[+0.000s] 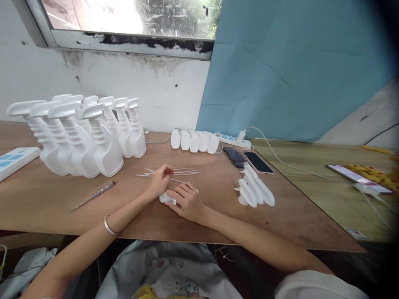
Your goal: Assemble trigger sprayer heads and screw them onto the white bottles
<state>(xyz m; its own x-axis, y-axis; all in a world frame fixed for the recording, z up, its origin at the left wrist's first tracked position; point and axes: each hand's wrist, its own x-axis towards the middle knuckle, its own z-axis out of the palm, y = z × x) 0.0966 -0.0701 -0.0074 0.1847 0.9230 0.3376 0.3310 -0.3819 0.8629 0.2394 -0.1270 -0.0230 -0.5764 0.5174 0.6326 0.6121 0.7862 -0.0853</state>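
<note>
My right hand [187, 202] is closed over a white spray head [164, 198] lying on the brown table; its round collar shows at the left, and the fingers hide most of the rest. Just behind it, my left hand [160, 182] has its fingers curled inward, beside several thin white dip tubes [187, 171] spread on the table. Whether the left fingertips pinch a tube cannot be made out. One tube runs from near the left fingers toward the right hand.
Several white spray bottles [106, 153] stand at the left, a pointed metal tool [93, 196] before them. White bottles [193, 141] lie in a row at the back. Spray heads [255, 189] lie at the right, near phones [259, 162] and a power strip [235, 140] with a cable.
</note>
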